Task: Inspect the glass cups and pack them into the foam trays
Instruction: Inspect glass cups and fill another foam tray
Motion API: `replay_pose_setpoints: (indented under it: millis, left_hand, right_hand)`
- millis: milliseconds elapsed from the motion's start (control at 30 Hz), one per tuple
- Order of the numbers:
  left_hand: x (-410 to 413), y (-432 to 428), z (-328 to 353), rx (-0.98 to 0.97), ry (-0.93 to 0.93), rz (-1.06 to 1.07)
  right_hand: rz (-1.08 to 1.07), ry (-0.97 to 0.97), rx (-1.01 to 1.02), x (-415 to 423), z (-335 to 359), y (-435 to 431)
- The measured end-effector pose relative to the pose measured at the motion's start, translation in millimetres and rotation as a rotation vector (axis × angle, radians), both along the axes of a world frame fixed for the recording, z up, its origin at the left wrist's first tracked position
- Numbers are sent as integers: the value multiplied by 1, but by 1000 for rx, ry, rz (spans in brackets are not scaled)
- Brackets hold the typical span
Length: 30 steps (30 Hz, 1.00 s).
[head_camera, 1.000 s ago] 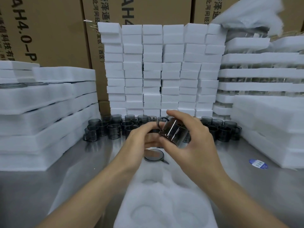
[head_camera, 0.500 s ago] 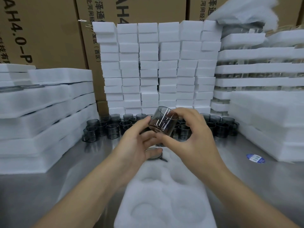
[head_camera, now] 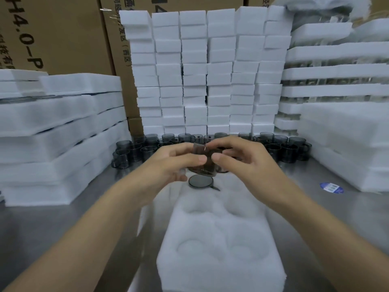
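A smoky grey glass cup (head_camera: 203, 164) hangs above the far end of a white foam tray (head_camera: 221, 260). My left hand (head_camera: 168, 165) grips it from the left and my right hand (head_camera: 248, 165) from the right, thumbs meeting on its near side. A second grey cup (head_camera: 200, 182) sits sunk in the tray's far left pocket, its rim facing up. Several more grey cups (head_camera: 134, 151) stand in a row along the back of the steel table (head_camera: 52, 220).
Stacks of white foam trays (head_camera: 52, 131) rise on the left and right (head_camera: 347, 127). A wall of small foam blocks (head_camera: 206, 76) stands behind the cups, cardboard boxes (head_camera: 52, 34) behind that. A blue sticker (head_camera: 331, 187) lies on the table at right.
The held cup has come down and been turned between both hands, from raised and tilted to low over the tray's far end. My thumbs now meet on its near side.
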State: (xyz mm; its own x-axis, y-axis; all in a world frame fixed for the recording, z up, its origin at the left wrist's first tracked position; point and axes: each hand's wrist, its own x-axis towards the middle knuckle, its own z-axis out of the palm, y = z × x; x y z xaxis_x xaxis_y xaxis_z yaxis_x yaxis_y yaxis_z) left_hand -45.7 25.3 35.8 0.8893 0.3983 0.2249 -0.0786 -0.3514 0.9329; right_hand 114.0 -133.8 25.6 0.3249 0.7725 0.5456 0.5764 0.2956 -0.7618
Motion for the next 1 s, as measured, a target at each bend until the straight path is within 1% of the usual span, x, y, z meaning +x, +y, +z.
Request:
replay_pose_setpoints:
  millis: [67,133,200,267,400,600,767,1000]
  left_hand:
    - [-7,13,-1,2,69,-58]
    - [-15,22,-3,8,121,-159]
    - [-21,27,-2,51,176,-250]
    - [-25,31,-1,106,224,-286]
    - [-26,34,-2,210,294,-314]
    - [-25,35,-2,203,314,-298]
    - [-25,34,0,188,295,-263]
    - [-24,32,-1,184,292,-258]
  right_hand:
    - [39,66,-13,2,2,-2]
    - [114,88,-79,2,4,-4]
    - [198,89,-153,1,5,-7]
    - [229,46,-199,-2,5,-8]
    - [251,-40,-246,-4,6,-8]
    - [272,-69,-272,-3,3,-6]
    - [302,-79,-267,-4,1,-4]
    - [255,-103,-258,-4,1,-4]
